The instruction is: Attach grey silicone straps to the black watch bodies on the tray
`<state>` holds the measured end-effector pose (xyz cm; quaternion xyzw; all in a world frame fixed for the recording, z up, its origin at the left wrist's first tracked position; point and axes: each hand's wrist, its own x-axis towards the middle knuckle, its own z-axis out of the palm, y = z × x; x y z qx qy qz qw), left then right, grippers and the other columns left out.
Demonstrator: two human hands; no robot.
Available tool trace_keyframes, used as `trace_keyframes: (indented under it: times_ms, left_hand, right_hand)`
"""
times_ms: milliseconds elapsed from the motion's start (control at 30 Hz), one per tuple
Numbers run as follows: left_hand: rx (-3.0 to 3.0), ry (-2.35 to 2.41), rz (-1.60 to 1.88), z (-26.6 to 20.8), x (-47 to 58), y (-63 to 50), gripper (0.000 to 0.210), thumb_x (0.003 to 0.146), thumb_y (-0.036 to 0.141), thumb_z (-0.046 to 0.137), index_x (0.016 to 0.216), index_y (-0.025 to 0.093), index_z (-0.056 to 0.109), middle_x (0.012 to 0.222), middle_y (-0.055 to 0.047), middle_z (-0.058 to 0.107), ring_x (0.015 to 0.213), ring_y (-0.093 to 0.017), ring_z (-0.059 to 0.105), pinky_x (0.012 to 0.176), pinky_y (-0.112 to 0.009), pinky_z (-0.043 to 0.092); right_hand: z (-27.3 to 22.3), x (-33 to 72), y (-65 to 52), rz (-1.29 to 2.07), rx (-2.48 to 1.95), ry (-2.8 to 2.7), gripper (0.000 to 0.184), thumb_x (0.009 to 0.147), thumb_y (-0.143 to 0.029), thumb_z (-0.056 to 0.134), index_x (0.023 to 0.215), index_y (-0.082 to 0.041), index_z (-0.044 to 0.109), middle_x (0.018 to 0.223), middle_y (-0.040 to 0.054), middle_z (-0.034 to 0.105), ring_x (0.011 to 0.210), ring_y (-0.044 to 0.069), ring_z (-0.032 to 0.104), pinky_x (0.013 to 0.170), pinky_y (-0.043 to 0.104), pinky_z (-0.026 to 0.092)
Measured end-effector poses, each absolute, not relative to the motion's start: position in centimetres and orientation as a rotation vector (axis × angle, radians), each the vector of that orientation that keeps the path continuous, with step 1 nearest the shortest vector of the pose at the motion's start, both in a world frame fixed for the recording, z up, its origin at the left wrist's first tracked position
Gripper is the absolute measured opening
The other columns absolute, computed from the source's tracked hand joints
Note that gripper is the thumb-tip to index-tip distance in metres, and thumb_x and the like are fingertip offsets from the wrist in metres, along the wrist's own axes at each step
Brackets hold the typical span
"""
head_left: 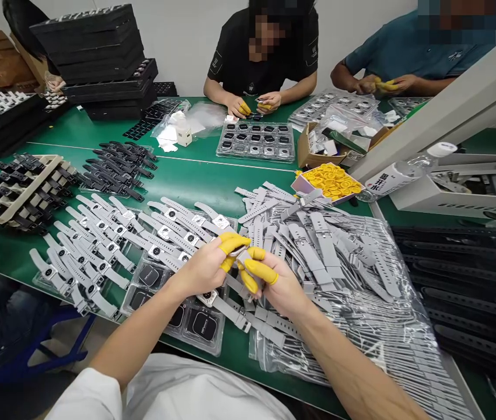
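My left hand (pixel 206 265), with yellow finger cots on its fingertips, pinches a small smartwatch case (pixel 240 252) seen edge-on. My right hand (pixel 274 283), also in yellow finger cots, closes on a grey watch strap (pixel 244 256) against that case; the fingers hide much of the joint. Below the left wrist lies a clear plastic tray (pixel 219 344) holding square black-faced watches (pixel 204 325). Grey-strapped watches (pixel 103 265) lie in rows to the left. A heap of loose grey straps (pixel 318 245) rises just beyond my right hand.
Bagged grey straps (pixel 388 350) cover the table's right front. A box of yellow finger cots (pixel 329 181), a tilted bottle (pixel 399 172) and a slanting white post (pixel 440 116) stand beyond. Black-strapped watches (pixel 16 192) sit on a rack at left. Co-workers (pixel 265 58) work across the table.
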<state>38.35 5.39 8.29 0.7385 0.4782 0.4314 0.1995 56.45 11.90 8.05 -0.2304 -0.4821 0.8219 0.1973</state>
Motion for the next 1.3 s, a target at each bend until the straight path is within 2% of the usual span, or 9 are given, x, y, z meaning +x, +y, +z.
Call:
trace_keyframes:
  times_ms: [200, 467, 733, 800, 900, 1000, 1100, 1167, 1300]
  left_hand:
    - [2.056, 1.404, 1.206, 8.3, 38.8, 5.3, 0.057, 0.093, 0.004, 0.041, 0.145, 0.026, 0.048, 0.127, -0.011, 0.062, 0.118, -0.023, 0.062, 0.103, -0.042, 0.056]
    - [2.062, 1.386, 1.147, 8.9, 38.8, 5.1, 0.048, 0.104, 0.019, 0.039, 0.152, 0.02, 0.043, 0.132, -0.015, 0.056, 0.122, -0.026, 0.059, 0.108, -0.044, 0.052]
    - [2.16, 1.528, 0.936, 9.0, 38.2, 5.3, 0.038, 0.099, 0.02, 0.044, 0.133, 0.017, 0.06, 0.113, -0.013, 0.063, 0.107, -0.027, 0.06, 0.099, -0.046, 0.055]
    - [2.038, 1.469, 1.007, 9.0, 38.0, 5.3, 0.037, 0.102, 0.022, 0.043, 0.137, 0.019, 0.057, 0.117, -0.012, 0.064, 0.108, -0.025, 0.063, 0.1, -0.044, 0.055]
    - [1.777, 1.391, 1.159, 8.9, 38.0, 5.3, 0.043, 0.101, 0.028, 0.056, 0.143, 0.021, 0.051, 0.124, -0.012, 0.065, 0.111, -0.023, 0.066, 0.097, -0.039, 0.057]
    - [1.569, 1.382, 1.327, 8.7, 38.1, 5.5, 0.032, 0.094, 0.03, 0.07, 0.124, 0.02, 0.064, 0.112, -0.009, 0.07, 0.1, -0.02, 0.068, 0.088, -0.034, 0.058]
    - [1.418, 1.362, 1.509, 8.8, 37.6, 5.9, 0.024, 0.088, 0.038, 0.079, 0.098, 0.019, 0.069, 0.106, -0.008, 0.072, 0.098, -0.02, 0.069, 0.086, -0.034, 0.058]
    - [1.194, 1.321, 1.657, 9.0, 36.7, 6.2, 0.03, 0.087, 0.043, 0.08, 0.097, 0.019, 0.066, 0.106, -0.008, 0.074, 0.097, -0.02, 0.072, 0.082, -0.033, 0.059]
    - [0.74, 1.365, 1.967, 9.5, 34.9, 6.7, 0.037, 0.088, 0.045, 0.078, 0.102, 0.022, 0.052, 0.107, -0.005, 0.076, 0.072, -0.016, 0.075, 0.065, -0.028, 0.06]
  right_hand:
    - [8.2, 56.2, 11.6, 2.318, -0.66, -1.228, 0.033, 0.087, -0.05, 0.073, 0.083, -0.021, 0.059, 0.05, -0.0059, 0.053, 0.04, 0.009, 0.038, 0.042, 0.023, 0.033]
    - [8.8, 56.1, 11.6, 2.386, -0.702, -1.019, 0.034, 0.085, -0.044, 0.075, 0.074, -0.021, 0.053, 0.05, -0.0063, 0.047, 0.042, 0.008, 0.033, 0.042, 0.022, 0.03]
    - [8.9, 56.1, 12.0, 2.435, -0.814, -1.092, 0.038, 0.081, -0.049, 0.078, 0.076, -0.021, 0.052, 0.049, -0.0074, 0.046, 0.04, 0.006, 0.028, 0.04, 0.02, 0.023]
    - [9.0, 56.1, 11.9, 2.403, -0.788, -1.121, 0.038, 0.081, -0.05, 0.078, 0.079, -0.02, 0.054, 0.05, -0.0068, 0.048, 0.041, 0.006, 0.031, 0.04, 0.02, 0.027]
    - [9.0, 56.0, 11.8, 2.349, -0.756, -1.152, 0.041, 0.084, -0.056, 0.075, 0.084, -0.022, 0.054, 0.057, -0.0058, 0.053, 0.043, 0.008, 0.037, 0.041, 0.021, 0.035]
    - [8.5, 56.0, 11.8, 2.305, -0.723, -1.266, 0.044, 0.088, -0.063, 0.07, 0.09, -0.023, 0.053, 0.062, -0.007, 0.051, 0.045, 0.009, 0.04, 0.043, 0.022, 0.041]
    - [8.2, 56.2, 12.0, 2.353, -0.704, -1.443, 0.046, 0.092, -0.068, 0.062, 0.093, -0.022, 0.055, 0.062, -0.0085, 0.045, 0.045, 0.007, 0.034, 0.042, 0.021, 0.037]
    - [8.3, 56.3, 12.2, 2.444, -0.705, -1.527, 0.046, 0.095, -0.067, 0.058, 0.093, -0.021, 0.057, 0.061, -0.0089, 0.042, 0.045, 0.007, 0.029, 0.04, 0.019, 0.031]
    - [8.7, 56.4, 12.8, 2.46, -0.822, -1.583, 0.043, 0.093, -0.062, 0.063, 0.089, -0.02, 0.056, 0.06, -0.0091, 0.044, 0.044, 0.005, 0.029, 0.04, 0.018, 0.028]
